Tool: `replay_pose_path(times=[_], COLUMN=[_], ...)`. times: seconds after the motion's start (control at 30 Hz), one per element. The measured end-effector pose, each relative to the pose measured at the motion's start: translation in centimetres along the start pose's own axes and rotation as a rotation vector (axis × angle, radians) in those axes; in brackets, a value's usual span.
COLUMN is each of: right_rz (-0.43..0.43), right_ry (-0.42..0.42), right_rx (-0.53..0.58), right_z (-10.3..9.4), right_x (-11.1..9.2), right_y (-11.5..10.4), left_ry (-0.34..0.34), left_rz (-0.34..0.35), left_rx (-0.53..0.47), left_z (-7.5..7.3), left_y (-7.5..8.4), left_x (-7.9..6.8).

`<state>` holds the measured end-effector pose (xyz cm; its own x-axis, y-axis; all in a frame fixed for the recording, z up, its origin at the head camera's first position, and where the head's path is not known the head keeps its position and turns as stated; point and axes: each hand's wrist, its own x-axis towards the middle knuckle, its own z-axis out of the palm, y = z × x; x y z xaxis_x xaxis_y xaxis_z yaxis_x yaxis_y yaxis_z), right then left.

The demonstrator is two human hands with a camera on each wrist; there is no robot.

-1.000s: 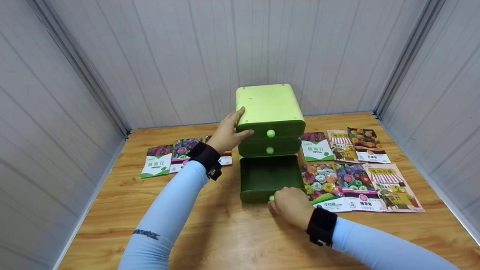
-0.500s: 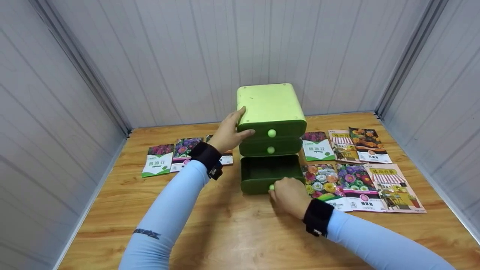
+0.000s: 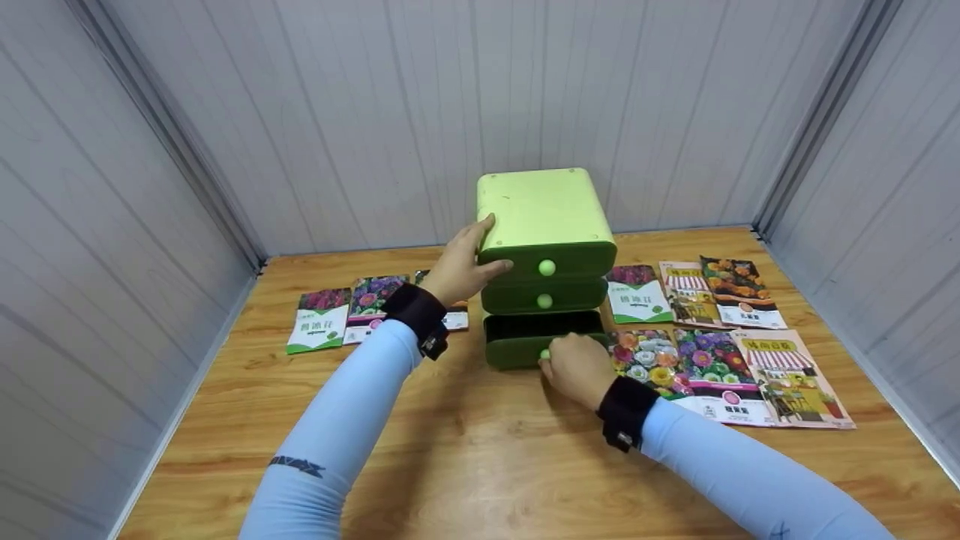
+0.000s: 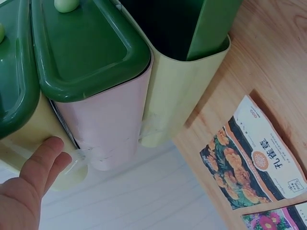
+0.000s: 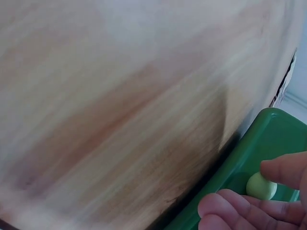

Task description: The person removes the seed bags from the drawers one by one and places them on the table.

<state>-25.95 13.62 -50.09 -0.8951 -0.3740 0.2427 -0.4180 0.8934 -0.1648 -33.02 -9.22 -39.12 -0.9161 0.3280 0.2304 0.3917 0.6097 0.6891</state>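
A small cabinet of three green drawers, its top (image 3: pixel 544 206) pale yellow-green, stands on the wooden table. My left hand (image 3: pixel 459 268) rests against the upper left side, thumb at the front of the top drawer (image 3: pixel 517 262). In the left wrist view its fingertips (image 4: pixel 53 143) touch the yellowish side near a pinkish middle section (image 4: pixel 105 115). Low at the front, my right hand (image 3: pixel 580 367) pinches the round light-green knob (image 5: pixel 261 186) of the bottom drawer (image 3: pixel 510 352). That drawer stands partly out, its dark inside showing. The middle drawer (image 3: pixel 510 297) is closed.
Flower seed packets lie on both sides: several on the right, such as a pink one (image 3: pixel 795 375) and an orange-flowered one (image 3: pixel 739 289). A white and green packet (image 3: pixel 319 322) lies left with others. Pale panel walls (image 3: pixel 375 127) enclose the table's back and sides.
My right hand has pushed the bottom drawer inward, so less of its inside shows. The left hand has kept its place on the cabinet's side. The packets lie as before.
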Motion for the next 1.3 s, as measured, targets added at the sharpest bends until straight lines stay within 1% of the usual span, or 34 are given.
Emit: replay_pose_path(times=[0.3, 0.47, 0.7, 0.83, 1.13, 1.3], right_rz=[0.041, 0.053, 0.052, 0.058, 0.05, 0.068], right_ry=[-0.048, -0.054, -0.029, -0.013, 0.05, 0.051], right_rx=[0.042, 0.048, 0.067, 0.078, 0.055, 0.07], right_z=[0.1, 0.1, 0.3, 0.5, 1.2, 1.2], right_x=[1.6, 2.2, 2.8, 3.2, 3.7, 3.9], right_y=[0.5, 0.6, 1.0, 1.3, 1.7, 1.6], left_ry=[-0.005, -0.002, -0.005, -0.008, 0.005, 0.007], left_rz=[-0.006, -0.02, -0.018, -0.025, -0.022, -0.02], left_rx=[-0.008, -0.013, -0.002, -0.017, -0.006, -0.002], left_z=[0.0, -0.1, -0.1, 0.0, 0.1, 0.0], left_y=[0.0, -0.1, 0.1, 0.2, 0.2, 0.2], left_x=[0.1, 0.1, 0.1, 0.1, 0.1, 0.1])
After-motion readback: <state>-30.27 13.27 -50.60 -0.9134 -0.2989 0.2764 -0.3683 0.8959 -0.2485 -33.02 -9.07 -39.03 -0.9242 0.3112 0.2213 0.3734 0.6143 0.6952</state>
